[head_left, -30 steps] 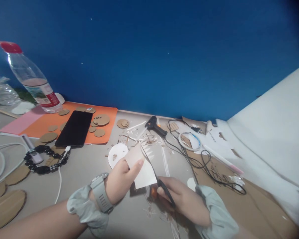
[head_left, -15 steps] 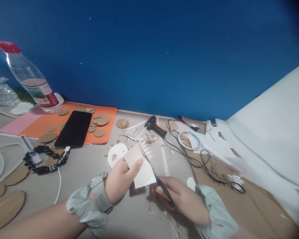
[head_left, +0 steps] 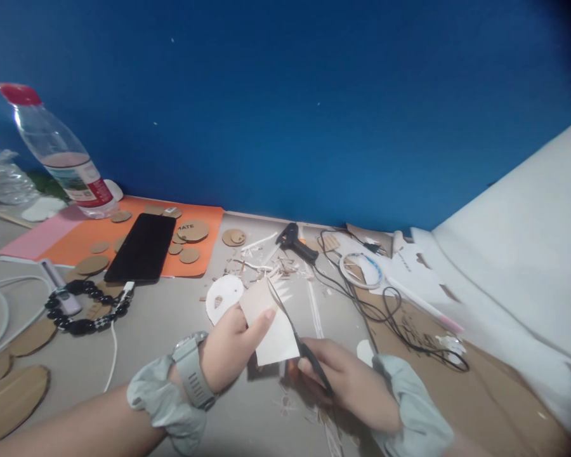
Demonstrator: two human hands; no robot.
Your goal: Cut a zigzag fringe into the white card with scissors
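Note:
My left hand [head_left: 231, 346] pinches a pale piece of card [head_left: 271, 324] between thumb and fingers, holding it up over the table. My right hand [head_left: 347, 381] is closed around the dark handles of a pair of scissors [head_left: 292, 330]. The thin blades run up along the right edge of the card. A grey watch sits on my left wrist.
A white cut-out disc [head_left: 224, 295] lies just beyond the card. Further back are a black glue gun [head_left: 295, 240] with its cord, a tape ring [head_left: 361, 270], a phone [head_left: 143, 246] on an orange sheet [head_left: 197, 266], a bead bracelet [head_left: 83, 304], a bottle [head_left: 61, 152] and cardboard scraps.
Almost nothing has moved. The card and scissors have shifted very slightly in my hands; both hands keep their grip.

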